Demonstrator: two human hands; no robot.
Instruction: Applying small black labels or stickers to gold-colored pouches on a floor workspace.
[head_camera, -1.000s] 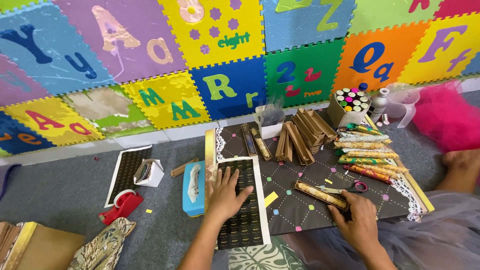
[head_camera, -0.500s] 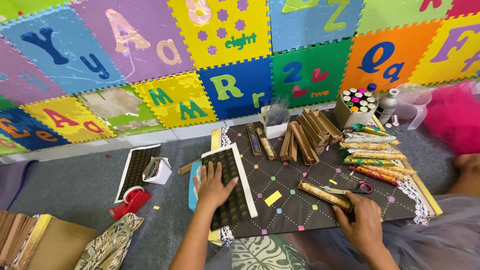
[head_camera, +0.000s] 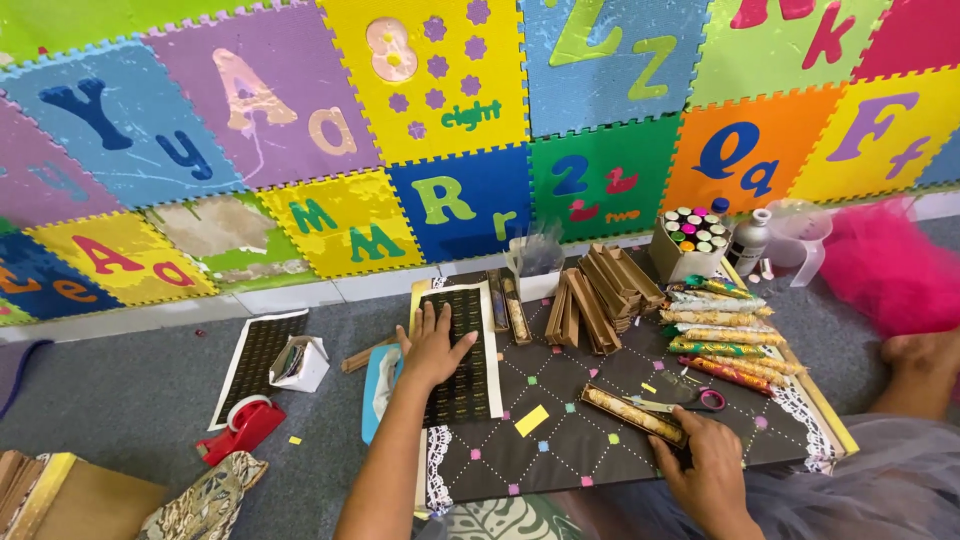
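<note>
- Left hand (head_camera: 435, 345) lies flat, fingers spread, on the black patterned sheet (head_camera: 462, 350) at the dark mat's (head_camera: 560, 440) left edge.
- Right hand (head_camera: 708, 462), loosely curled, touches the long wrapped box (head_camera: 632, 413) near the mat's front edge.

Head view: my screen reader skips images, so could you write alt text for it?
A person's left hand presses flat on a black patterned sheet while the right hand rests on a long narrow box on a dark work mat. More boxes, wrapped sticks and paint pots sit before a colourful foam-tile wall.
</note>
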